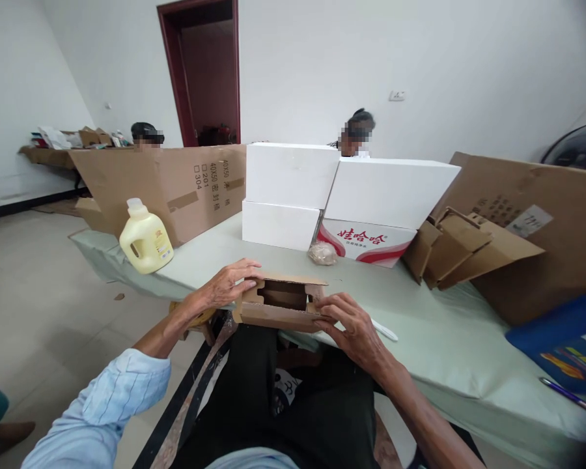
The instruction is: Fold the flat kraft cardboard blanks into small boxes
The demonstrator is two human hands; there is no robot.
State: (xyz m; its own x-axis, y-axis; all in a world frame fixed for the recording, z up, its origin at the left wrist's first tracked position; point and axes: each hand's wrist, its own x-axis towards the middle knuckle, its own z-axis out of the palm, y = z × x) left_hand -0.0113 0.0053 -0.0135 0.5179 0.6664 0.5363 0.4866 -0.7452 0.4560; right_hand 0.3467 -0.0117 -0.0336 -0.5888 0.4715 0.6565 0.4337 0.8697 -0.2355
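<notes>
A small brown cardboard box lies at the table's near edge, its open side facing up and showing a hollow inside. My left hand grips its left end, thumb over the upper rim. At the right end, my right hand pinches the cardboard by the corner and end flap. Behind the box sits a round tan bundle, perhaps a roll of tape or twine. A white slender object rests just right of my right hand; its kind is unclear.
White boxes and a red-and-white carton are stacked ahead. At left stand a pale yellow jug and a large carton. Folded cardboard, a blue container and a pen lie right. Two people are beyond the boxes.
</notes>
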